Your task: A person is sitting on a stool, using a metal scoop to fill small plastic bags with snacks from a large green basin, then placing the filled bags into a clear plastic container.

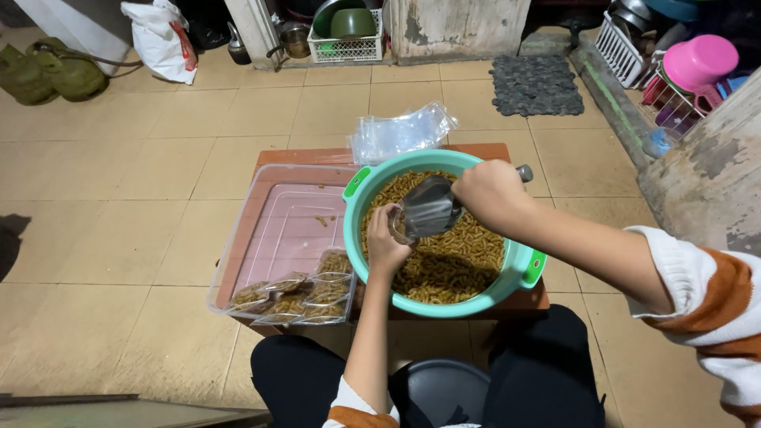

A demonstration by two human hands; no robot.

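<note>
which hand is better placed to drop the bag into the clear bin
Left, probably. The left hand already holds the small bag and is nearer the clear bin; the right hand grips the metal scoop.

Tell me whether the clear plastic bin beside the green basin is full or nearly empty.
Nearly empty: the clear bin shows bare bottom, with only a few filled bags in its near corner.

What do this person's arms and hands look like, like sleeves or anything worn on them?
Both hands are bare, with no gloves, rings or watch visible. The right hand comes from a white knitted sleeve with broad orange bands, pushed up past the forearm. The left hand shows a matching white and orange cuff near the elbow.
</note>
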